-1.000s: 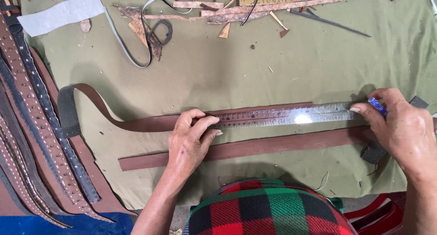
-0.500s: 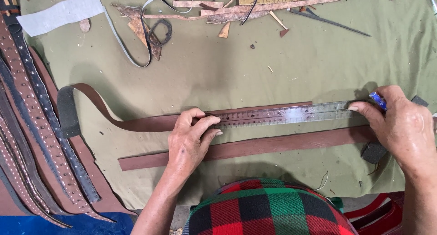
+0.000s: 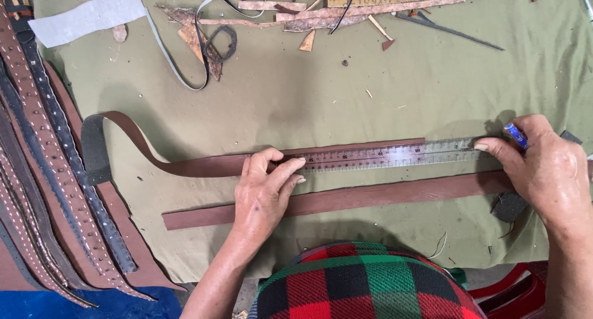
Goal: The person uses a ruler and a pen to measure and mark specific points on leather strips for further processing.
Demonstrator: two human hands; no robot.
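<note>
The left hand (image 3: 262, 192) presses flat, fingers spread, on the near end of a steel ruler (image 3: 395, 155), pinning it along a brown leather strap (image 3: 204, 166) that lies on the green cloth-covered table (image 3: 346, 96). The strap runs under the ruler toward the right and curls up at its left end, showing a dark underside. The right hand (image 3: 546, 170) rests at the ruler's far end with its grip closed around a small blue-tipped tool (image 3: 514, 135), the point set against the ruler's edge; whether it is a pen or a blade cannot be told.

This reads as the lining-up step, straightedge seated on the strap and the tool at its starting point. A clean line along the edge would call for firm downward pressure from the left hand, so the ruler cannot slip.

A second reddish-brown strip (image 3: 346, 200) lies just nearer the person, parallel. Studded belts (image 3: 43, 170) fan out at the left, and leather scraps (image 3: 321, 13) sit along the far edge.
</note>
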